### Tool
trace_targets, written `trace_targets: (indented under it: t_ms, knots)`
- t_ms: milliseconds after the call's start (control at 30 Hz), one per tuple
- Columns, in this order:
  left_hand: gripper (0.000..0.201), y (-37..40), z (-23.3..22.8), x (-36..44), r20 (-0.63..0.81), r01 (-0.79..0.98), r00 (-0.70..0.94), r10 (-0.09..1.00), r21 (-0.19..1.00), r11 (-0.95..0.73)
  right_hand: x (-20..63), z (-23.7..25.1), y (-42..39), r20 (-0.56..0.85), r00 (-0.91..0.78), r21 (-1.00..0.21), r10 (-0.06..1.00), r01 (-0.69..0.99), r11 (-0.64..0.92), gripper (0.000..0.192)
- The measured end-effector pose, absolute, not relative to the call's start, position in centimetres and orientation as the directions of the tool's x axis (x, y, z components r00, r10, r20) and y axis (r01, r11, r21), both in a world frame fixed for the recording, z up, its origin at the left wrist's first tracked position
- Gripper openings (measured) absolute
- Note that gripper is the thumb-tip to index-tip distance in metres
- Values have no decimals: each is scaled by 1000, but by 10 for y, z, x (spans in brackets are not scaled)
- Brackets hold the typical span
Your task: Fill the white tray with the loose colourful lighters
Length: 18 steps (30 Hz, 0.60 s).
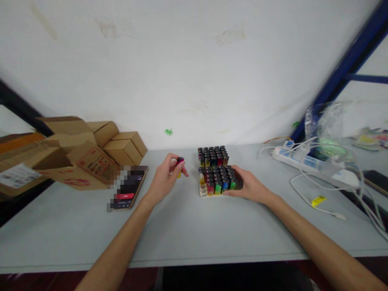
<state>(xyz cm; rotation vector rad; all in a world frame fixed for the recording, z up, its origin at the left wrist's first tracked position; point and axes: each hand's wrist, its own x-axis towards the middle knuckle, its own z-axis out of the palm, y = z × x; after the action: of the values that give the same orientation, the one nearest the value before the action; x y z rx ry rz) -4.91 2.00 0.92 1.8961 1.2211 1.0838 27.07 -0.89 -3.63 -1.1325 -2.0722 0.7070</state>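
My left hand (pixel 163 180) pinches a single lighter (pixel 180 160) with a black top and a pink and yellow body, held upright above the table. To its right stands a pale tray (pixel 203 193) filled with rows of colourful lighters (pixel 218 186), whose tops are black. Slots show bare at the tray's front left corner. My right hand (pixel 247 186) grips the tray's right side, thumb at the front and fingers behind, partly hidden. Just behind it, a second block of upright lighters (pixel 213 152) stands close to the wall.
Open cardboard boxes (pixel 91 161) crowd the left side, with a phone (pixel 130 188) in front of them. On the right lie a white power strip (pixel 315 165), tangled white cables (pixel 312 204) and clear plastic bags (pixel 330 121). Another dark phone (pixel 377 181) rests at the far right.
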Motion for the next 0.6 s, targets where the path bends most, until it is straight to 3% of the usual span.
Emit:
trace_targets:
  t_ms: [100, 267, 500, 600]
  knots:
    - [34, 15, 5, -35, 241, 90, 210, 948, 960, -264, 271, -37, -9, 292, -400, -721, 869, 504, 475, 77]
    - [47, 14, 0, -26, 20, -36, 365, 931, 999, -8, 271, -37, -9, 278, -398, -729, 874, 505, 462, 77]
    - [41, 9, -6, -24, 103, 27, 436, 894, 992, -127, 272, -37, -9, 272, -398, -742, 876, 493, 455, 80]
    - [37, 8, -8, -24, 155, 180, 367, 917, 955, -234, 272, -38, -9, 269, -397, -748, 878, 487, 450, 78]
